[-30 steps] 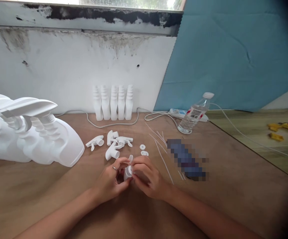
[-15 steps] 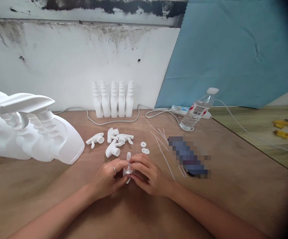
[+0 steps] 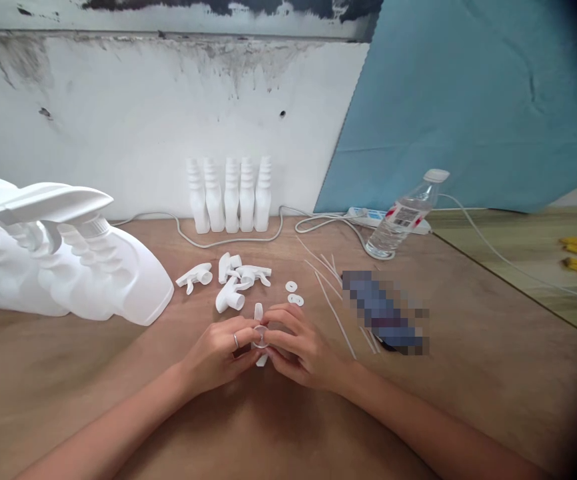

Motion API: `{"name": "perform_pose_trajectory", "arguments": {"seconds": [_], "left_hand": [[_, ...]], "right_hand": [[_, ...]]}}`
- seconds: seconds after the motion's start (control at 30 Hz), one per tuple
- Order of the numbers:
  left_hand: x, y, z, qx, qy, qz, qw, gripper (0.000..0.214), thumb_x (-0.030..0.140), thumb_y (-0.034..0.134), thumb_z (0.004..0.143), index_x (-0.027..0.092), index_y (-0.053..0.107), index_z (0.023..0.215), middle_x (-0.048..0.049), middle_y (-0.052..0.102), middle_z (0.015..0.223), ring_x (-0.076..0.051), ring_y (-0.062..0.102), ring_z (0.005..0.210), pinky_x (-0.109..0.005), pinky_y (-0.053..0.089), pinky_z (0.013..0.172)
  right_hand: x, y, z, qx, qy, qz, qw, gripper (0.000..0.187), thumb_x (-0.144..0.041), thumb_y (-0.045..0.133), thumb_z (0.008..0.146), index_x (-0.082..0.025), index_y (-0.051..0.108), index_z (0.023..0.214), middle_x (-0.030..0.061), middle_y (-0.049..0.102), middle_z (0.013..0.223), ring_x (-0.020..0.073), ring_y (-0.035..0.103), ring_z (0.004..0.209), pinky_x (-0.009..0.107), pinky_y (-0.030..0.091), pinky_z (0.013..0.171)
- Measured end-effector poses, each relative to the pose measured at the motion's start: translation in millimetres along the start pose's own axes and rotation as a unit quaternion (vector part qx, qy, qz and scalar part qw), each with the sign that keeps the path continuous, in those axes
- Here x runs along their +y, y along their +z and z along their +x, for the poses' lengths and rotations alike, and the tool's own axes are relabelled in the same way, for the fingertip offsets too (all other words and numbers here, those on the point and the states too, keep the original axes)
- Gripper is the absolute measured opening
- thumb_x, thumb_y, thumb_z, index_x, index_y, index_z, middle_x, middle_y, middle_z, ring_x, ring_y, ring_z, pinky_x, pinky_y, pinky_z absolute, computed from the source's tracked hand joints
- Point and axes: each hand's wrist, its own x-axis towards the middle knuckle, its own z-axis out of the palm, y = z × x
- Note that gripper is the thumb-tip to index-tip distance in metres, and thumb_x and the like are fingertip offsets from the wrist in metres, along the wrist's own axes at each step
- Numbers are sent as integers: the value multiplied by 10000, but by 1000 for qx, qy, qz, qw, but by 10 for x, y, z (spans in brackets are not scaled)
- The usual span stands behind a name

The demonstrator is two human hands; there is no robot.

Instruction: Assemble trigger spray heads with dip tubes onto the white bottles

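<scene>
Both left hand (image 3: pixel 221 348) and right hand (image 3: pixel 302 348) pinch a sprayer head (image 3: pixel 261 338), its long axis fore-and-aft (opening upward).

Behind the worktop's far edge, a white wall (image 3: pixel 143 120), streaked with grey-brown stains (image 3: pixel 18 57) under a ledge (image 3: pixel 248 7) patched in black; lower down in the plaster, a small dark hole (image 3: pixel 282 114). Toward the far right corner, a blue-green cloth (image 3: pixel 468 100), creased, with a slanting zigzag-cut border. Brown worktop (image 3: pixel 443 413) with faint wood grain; past its right edge, a pale greenish floor (image 3: pixel 493 247) with wood-like streaks. Soft, diffuse light, faint shadows.
</scene>
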Motion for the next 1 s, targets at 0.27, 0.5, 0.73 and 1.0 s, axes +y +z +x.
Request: {"name": "perform_pose_trajectory", "arguments": {"seconds": [0.27,0.5,0.73,1.0], "left_hand": [[-19,68,-65,0,-65,-2,998,231,158,591,876,204,503,1085,-12,645,948,-80,542,659,-179,437,617],[16,37,-30,-37,-58,35,997,207,140,532,871,206,517,1067,-31,565,960,-95,509,697,-196,432,647],[-10,69,-25,-21,-59,40,997,118,201,539,897,197,533,1015,-29,549,916,-109,529,735,-209,443,690],[-6,88,-39,-13,-50,81,995,230,188,573,859,208,484,1070,1,523,878,-85,442,603,-194,373,570]], "right_hand": [[30,-36,7,2,10,9,1000,214,-103,537,849,-201,591,1031,80,625,1042,214,545,1007,400,463,873],[157,-382,-61,23,107,-108,988,194,-130,470,900,-175,617,1020,63,691,887,171,621,795,306,448,773],[323,-816,-51,-262,467,-256,805,331,-366,482,889,-174,626,661,78,656,623,214,638,614,263,288,504],[315,-825,-123,-382,588,-63,710,281,-207,489,811,-153,521,537,44,606,514,110,519,375,211,347,422]]}}
